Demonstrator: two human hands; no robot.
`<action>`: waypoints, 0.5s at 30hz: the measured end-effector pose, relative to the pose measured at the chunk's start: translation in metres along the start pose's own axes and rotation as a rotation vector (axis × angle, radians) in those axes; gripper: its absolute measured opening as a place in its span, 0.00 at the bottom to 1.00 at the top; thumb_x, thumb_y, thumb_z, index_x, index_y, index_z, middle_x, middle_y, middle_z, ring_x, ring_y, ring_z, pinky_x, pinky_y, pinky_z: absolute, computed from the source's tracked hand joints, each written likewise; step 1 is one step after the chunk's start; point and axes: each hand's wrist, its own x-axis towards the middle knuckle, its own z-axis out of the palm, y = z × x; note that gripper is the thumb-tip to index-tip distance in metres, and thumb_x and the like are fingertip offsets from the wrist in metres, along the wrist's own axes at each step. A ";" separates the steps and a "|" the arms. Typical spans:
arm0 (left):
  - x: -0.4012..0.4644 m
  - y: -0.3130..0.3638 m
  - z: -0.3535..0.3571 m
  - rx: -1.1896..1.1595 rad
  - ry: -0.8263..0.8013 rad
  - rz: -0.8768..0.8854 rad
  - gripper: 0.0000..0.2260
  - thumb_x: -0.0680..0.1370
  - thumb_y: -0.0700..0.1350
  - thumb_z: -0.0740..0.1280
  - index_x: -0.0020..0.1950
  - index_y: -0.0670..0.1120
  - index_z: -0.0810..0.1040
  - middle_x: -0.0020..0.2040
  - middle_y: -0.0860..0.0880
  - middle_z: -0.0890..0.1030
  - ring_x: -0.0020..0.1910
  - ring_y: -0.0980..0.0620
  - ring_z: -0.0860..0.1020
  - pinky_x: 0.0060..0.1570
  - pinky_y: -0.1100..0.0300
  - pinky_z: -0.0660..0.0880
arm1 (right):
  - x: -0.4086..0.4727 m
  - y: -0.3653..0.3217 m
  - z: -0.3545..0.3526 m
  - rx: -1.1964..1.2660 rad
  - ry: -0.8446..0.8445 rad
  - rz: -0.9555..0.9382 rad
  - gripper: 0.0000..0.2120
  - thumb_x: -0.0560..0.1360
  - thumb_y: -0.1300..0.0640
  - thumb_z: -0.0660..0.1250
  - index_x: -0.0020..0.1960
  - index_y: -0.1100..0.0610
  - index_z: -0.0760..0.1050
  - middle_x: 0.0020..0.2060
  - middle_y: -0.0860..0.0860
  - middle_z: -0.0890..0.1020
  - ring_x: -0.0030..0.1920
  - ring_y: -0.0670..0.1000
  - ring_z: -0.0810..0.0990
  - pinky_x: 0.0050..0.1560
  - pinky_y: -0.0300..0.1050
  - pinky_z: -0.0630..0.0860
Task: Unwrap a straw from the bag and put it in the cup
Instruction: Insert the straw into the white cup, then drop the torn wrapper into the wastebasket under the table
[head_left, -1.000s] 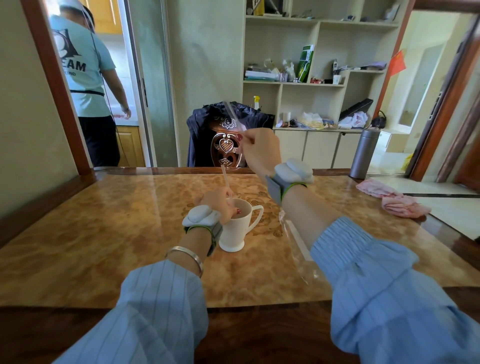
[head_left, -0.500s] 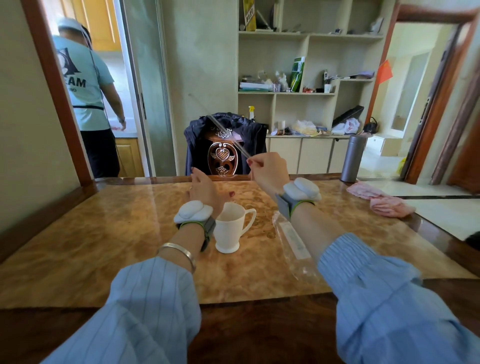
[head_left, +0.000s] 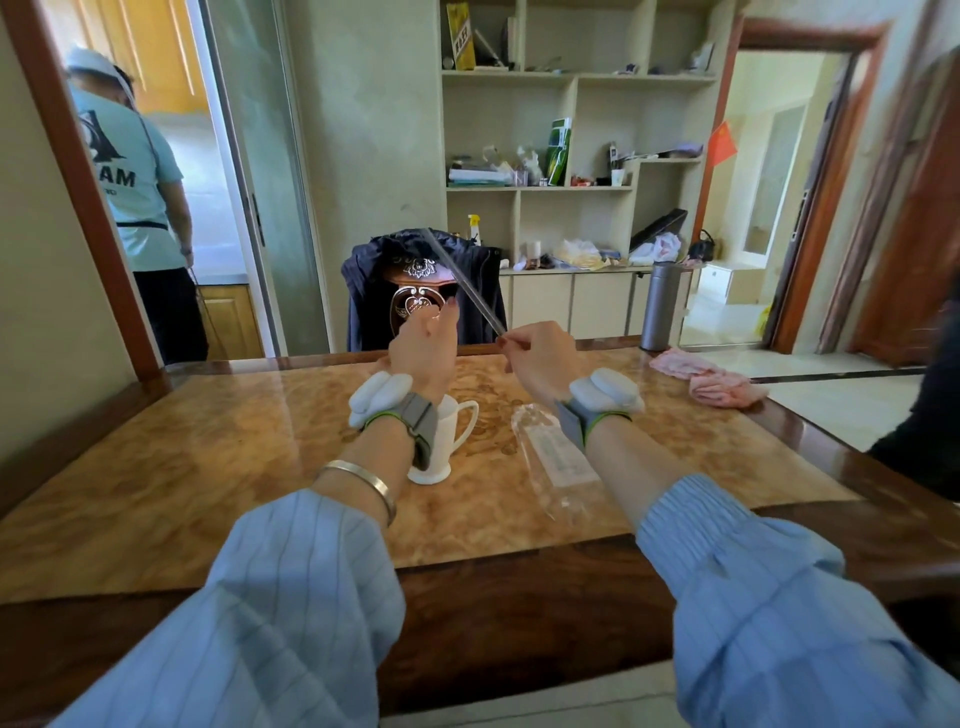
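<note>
Right hand (head_left: 540, 364) pinches the straw (head_left: 462, 278); left hand (head_left: 423, 345) is open, empty; cup (head_left: 447, 441) near, no straw inside yet.

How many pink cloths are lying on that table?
2. Both crumpled pink cloths lie at the far right edge of the glossy marbled brown table: one nearer the tall grey metal flask at, the other just right of it. None seem hidden.
</note>
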 end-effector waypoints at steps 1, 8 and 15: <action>-0.002 0.004 0.002 -0.037 -0.031 -0.011 0.18 0.78 0.56 0.58 0.55 0.46 0.80 0.57 0.42 0.80 0.62 0.42 0.75 0.59 0.54 0.69 | -0.004 0.003 -0.004 -0.003 -0.009 0.001 0.13 0.77 0.56 0.60 0.45 0.60 0.82 0.38 0.57 0.84 0.39 0.56 0.81 0.38 0.45 0.74; -0.022 0.016 0.022 -0.110 -0.014 0.020 0.14 0.77 0.51 0.65 0.55 0.45 0.82 0.52 0.47 0.85 0.53 0.51 0.80 0.60 0.55 0.74 | -0.028 0.029 -0.027 -0.012 -0.026 0.009 0.11 0.76 0.55 0.64 0.51 0.56 0.83 0.34 0.52 0.81 0.39 0.53 0.81 0.44 0.46 0.76; -0.035 0.018 0.041 -0.132 -0.028 0.018 0.11 0.76 0.51 0.67 0.53 0.46 0.82 0.52 0.48 0.85 0.53 0.51 0.80 0.54 0.61 0.73 | -0.048 0.051 -0.049 -0.076 -0.100 0.033 0.11 0.76 0.61 0.62 0.52 0.59 0.82 0.40 0.55 0.85 0.37 0.47 0.78 0.36 0.29 0.70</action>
